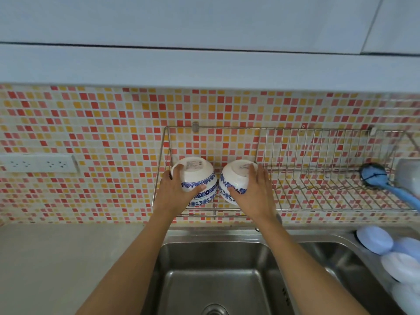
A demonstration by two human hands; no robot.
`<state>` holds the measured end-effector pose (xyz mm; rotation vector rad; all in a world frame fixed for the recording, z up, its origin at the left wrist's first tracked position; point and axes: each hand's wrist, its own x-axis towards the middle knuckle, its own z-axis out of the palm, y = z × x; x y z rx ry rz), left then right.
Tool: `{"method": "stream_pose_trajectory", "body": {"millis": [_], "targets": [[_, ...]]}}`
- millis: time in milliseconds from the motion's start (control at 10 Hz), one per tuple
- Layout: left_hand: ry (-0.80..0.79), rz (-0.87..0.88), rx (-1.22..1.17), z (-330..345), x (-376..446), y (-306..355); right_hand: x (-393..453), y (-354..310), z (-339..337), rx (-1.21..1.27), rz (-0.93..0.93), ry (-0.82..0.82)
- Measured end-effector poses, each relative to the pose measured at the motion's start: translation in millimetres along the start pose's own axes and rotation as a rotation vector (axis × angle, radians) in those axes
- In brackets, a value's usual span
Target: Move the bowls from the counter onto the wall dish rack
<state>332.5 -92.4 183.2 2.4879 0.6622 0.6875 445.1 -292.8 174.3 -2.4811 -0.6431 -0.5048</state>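
Observation:
Two white bowls with blue flower bands sit upside down, side by side, at the left end of the wire wall dish rack [318,201]. My left hand [175,194] grips the left bowl [200,176], fingers over its base and thumb on its side. Beneath that bowl the rim of another bowl with the same pattern shows. My right hand [252,194] holds the right bowl [234,178], with the palm on its right side.
A steel double sink [216,269] lies below the rack. A blue-handled utensil [381,180] and a pale container [409,176] rest at the rack's right end. Blue and white plates [386,248] stand at the right of the sink. A wall socket [38,163] is at the left.

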Motion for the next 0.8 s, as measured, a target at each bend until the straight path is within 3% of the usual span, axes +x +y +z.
{"method": "stream_pose_trajectory", "body": {"millis": [100, 200, 300, 400, 500, 700, 800], "targets": [[0.050, 0.059, 0.102, 3, -1, -2, -1, 0, 1, -0.021, 0.000, -0.016], [0.130, 0.227, 0.169, 4, -6, -2, -3, -2, -2, -0.061, 0.002, -0.032], [0.126, 0.360, 0.304, 9, -20, -7, -17, -5, -1, -0.100, -0.014, 0.041], [0.131, 0.333, 0.356, 15, -43, -13, -45, -7, 4, -0.157, -0.060, 0.119], [0.098, 0.322, 0.396, 15, -63, -21, -70, -6, 9, -0.192, -0.070, 0.095], [-0.102, 0.270, 0.493, 3, -93, -26, -89, -8, -15, -0.227, -0.098, -0.187], [-0.235, 0.285, 0.430, -17, -82, -19, -86, -17, -43, -0.169, -0.082, -0.292]]}}
